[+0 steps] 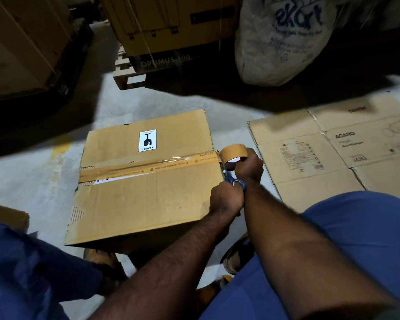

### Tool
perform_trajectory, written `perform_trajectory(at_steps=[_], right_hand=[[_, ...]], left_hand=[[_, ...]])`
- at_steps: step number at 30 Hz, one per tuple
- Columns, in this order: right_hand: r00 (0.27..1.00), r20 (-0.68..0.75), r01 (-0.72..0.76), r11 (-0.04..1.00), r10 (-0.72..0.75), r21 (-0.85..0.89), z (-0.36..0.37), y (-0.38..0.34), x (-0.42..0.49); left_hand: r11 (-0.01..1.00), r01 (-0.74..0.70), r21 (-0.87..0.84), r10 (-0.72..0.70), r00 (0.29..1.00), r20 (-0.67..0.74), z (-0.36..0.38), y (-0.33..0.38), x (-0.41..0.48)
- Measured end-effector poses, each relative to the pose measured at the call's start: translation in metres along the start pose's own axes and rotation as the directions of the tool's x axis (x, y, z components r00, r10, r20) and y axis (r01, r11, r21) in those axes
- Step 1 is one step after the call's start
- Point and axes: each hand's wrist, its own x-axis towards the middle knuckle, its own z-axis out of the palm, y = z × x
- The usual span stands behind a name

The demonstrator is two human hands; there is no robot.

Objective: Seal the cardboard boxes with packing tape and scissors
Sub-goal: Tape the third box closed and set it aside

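Blue trouser legs (356, 239) nearest the lens at 7 and 5 o'clock. Both forearms run up between them, sandalled feet (234, 257) on the floor (32, 181) underneath.

10 o'clock: big stacked cartons (21, 54), dim, no detail readable.

Centre: cardboard box (136, 204) sits on the floor with its flaps closed. FRAGILE sticker (147, 140) on the far flap. Brown tape strip (148, 168) runs along the seam from the 9 o'clock edge to the 3 o'clock edge. A thin white gap shows just beside the strip on its left half.

12 o'clock: yellow carton (171, 26) on a pallet (127, 77), printed OPTIMUS 100.

Left grip (226, 200) is at the box's 3 o'clock edge, fingers curled round the scissors (234, 180) at the blue handles. Blades point up toward where the tape leaves the box, mostly hidden, so can't tell if they're apart.

Right grip (249, 165) is just beyond the left one, wrapped round the tape roll (232, 152). Roll is held just off the box's right edge, and its tape joins the strip on the lid.

1 o'clock: grey sack (275, 54) printed ekart.

3 o'clock: flattened carton (321, 158) lying flat on the floor, printed AGARO, apart from the box.
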Motion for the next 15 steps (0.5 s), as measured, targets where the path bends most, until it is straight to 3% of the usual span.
perform_trajectory(at_steps=[15], right_hand=[[0.998, -0.059, -0.041, 0.996, 0.037, -0.075, -0.0021, 0.0009, -0.0021]], left_hand=[[0.999, 0.031, -0.025, -0.029, 0.997, 0.068, -0.0066, 0.0067, -0.0038]])
